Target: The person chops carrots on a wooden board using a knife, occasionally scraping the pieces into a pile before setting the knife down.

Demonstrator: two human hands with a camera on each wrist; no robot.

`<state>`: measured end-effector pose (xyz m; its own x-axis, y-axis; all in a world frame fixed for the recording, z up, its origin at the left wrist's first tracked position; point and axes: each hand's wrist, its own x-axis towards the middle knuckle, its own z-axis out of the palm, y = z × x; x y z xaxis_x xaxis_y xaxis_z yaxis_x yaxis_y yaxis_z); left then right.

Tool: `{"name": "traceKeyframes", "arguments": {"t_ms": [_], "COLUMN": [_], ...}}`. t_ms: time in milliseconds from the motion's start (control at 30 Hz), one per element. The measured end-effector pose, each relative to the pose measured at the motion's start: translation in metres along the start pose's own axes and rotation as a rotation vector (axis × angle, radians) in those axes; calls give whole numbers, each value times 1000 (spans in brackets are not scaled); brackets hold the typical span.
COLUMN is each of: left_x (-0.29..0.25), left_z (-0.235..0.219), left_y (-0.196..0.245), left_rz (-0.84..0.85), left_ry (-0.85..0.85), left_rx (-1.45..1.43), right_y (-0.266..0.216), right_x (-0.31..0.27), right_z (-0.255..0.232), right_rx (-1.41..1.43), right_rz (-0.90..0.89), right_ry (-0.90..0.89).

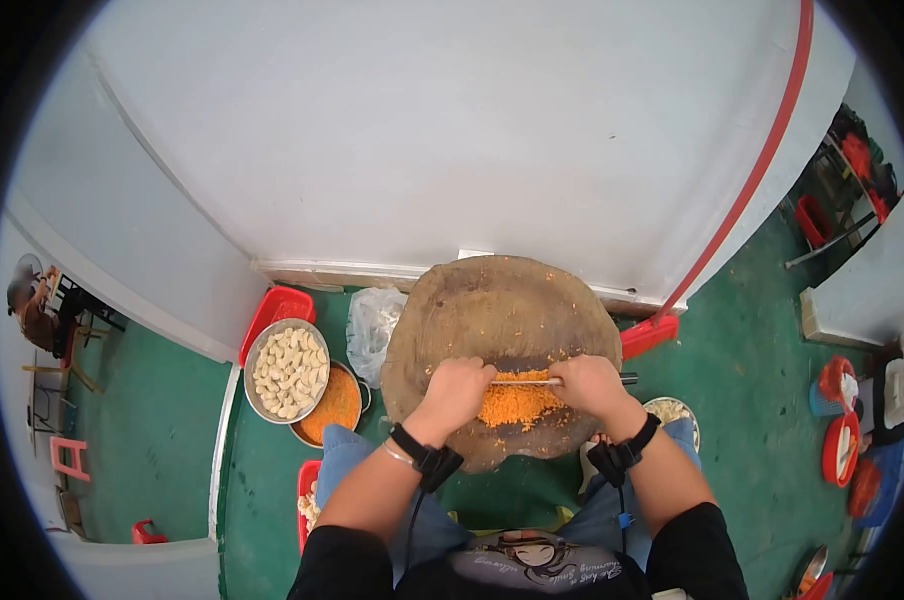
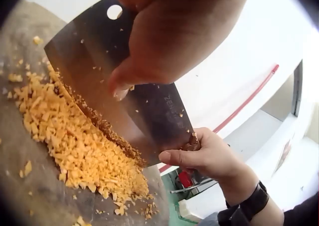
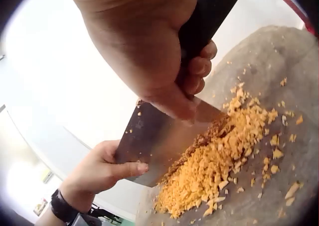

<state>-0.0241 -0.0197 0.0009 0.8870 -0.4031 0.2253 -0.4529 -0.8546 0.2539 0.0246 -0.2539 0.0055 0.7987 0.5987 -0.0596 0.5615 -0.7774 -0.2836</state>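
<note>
A broad cleaver (image 2: pixel 149 111) stands on edge on a round wooden chopping block (image 1: pixel 502 310), its blade against a heap of finely chopped orange bits (image 1: pixel 517 402). The right hand (image 3: pixel 144 51) grips the black handle (image 3: pixel 207 21), thumb laid along the blade. At the far end of the blade, the left hand (image 1: pixel 459 390) pinches the upper edge, its thumb flat on the face turned to the heap. Orange crumbs cling along the lower blade. In the head view the right hand (image 1: pixel 587 385) is level with the left.
Left of the block stand a bowl of pale pieces (image 1: pixel 288 370), a pot of orange mince (image 1: pixel 337 405) and a plastic bag (image 1: pixel 374 330). A red tray (image 1: pixel 310 500) lies by the left leg. A bowl (image 1: pixel 675 412) sits by the right knee; a wall (image 1: pixel 452 150) rises behind.
</note>
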Motion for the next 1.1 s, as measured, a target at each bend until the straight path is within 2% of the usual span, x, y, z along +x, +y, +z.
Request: {"name": "traceKeyframes", "arguments": {"t_ms": [200,333,433,567,667,733,833,900,1100], "left_x": [-8,-8,-6,-7,-10,-4,-8,-11,-4], "left_z": [13,-5,11,-1,-1,1,-10,10,11], "left_y": [-1,7,1,4,6,5,12,6,4], "left_rz": [22,-2,4,1,4,-3,-16,-13,1], "left_ry": [-8,-11,0,11,28,-48,-6,-9,19], "left_rx": [-31,3,-6,29,-38,47,32,19,24], "right_y": [-7,-10,-9,-12,-12,-10,-12,-14,-13], "right_x": [-8,-10,-10,-11,-11,-11,-10,-12,-10], "right_z": [0,1,2,-7,5,2,0,4,-2], "right_rx": [-3,9,13,23,12,3,3,7,16], "right_rz": [10,7,4,-4,14,4,8,28,3], "right_ry": [-6,-9,-20,32,-13,6,3,-17,26]}}
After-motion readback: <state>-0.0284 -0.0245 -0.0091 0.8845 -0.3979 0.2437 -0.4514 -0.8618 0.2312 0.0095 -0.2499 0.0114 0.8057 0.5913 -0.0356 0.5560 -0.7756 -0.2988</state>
